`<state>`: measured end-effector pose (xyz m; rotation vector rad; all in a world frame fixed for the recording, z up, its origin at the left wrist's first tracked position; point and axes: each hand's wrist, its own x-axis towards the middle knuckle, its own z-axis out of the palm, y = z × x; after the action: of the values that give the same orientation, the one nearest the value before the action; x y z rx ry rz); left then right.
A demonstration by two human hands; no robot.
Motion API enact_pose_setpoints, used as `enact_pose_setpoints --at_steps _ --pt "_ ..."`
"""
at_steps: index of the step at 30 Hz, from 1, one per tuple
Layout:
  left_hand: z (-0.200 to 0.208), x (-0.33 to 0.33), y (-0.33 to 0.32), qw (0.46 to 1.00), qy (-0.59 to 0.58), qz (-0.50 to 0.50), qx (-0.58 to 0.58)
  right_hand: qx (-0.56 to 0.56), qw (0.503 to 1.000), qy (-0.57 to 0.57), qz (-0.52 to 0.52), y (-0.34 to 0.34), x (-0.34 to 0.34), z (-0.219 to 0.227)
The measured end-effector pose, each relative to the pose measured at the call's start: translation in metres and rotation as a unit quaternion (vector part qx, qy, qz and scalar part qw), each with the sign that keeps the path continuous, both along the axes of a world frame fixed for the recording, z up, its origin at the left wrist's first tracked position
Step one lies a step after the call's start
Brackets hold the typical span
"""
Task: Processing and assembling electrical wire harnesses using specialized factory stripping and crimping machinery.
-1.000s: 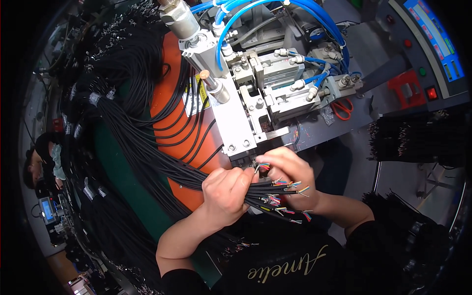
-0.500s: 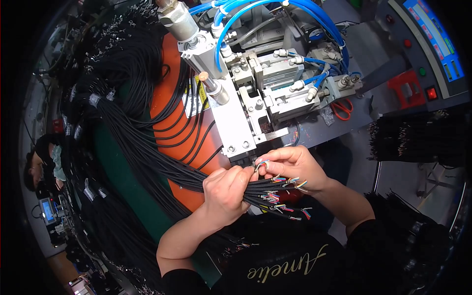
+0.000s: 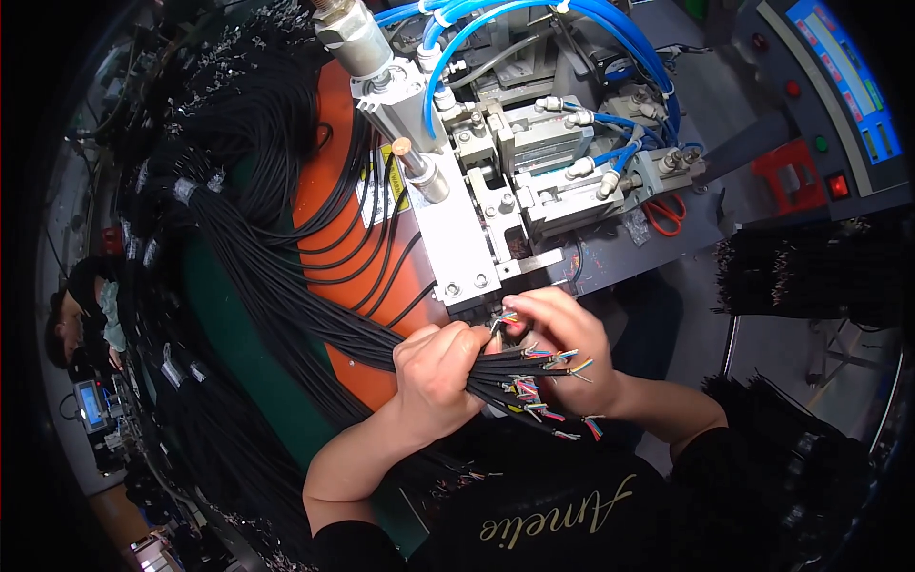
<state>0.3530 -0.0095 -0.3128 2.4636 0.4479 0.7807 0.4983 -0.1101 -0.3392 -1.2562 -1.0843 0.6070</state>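
My left hand is closed around a thick bundle of black cables in front of the machine. The cables' stripped ends, with coloured wires fanning out, stick out to the right of it. One cable end stands apart at the top of the bundle, by my left thumb, and shows short coloured wires. My right hand has its fingers curled about those wires, the index finger above them; its thumb is partly hidden. Other wire ends lie in front of the right palm.
A metal machine with pneumatic cylinders and blue hoses stands just beyond my hands. Black cables lie across an orange surface at left. Red-handled scissors, a red holder and a control panel are at right. More cables hang there.
My right hand has turned and its fingers have loosened around the single cable's wires, which now show more spread. My left hand keeps its hold on the bundle.
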Motion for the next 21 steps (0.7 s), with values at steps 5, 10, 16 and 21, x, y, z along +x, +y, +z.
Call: enact_pose_setpoints --at_steps 5,10,16,21 --pt "-0.001 0.0 -0.001 1.0 0.019 -0.009 0.017 -0.135 0.951 0.234 0.148 -0.001 0.022 -0.005" --pt "-0.003 0.0 -0.001 0.999 0.029 -0.014 0.018 -0.131 0.962 0.169 0.169 0.0 0.026 -0.008" --pt "-0.001 -0.001 -0.001 0.998 0.046 -0.034 0.011 -0.168 0.948 0.184 0.199 0.004 0.035 -0.011" --pt "0.003 -0.004 -0.005 0.986 0.119 -0.049 0.108 -0.114 0.972 -0.161 0.127 0.009 0.036 -0.001"
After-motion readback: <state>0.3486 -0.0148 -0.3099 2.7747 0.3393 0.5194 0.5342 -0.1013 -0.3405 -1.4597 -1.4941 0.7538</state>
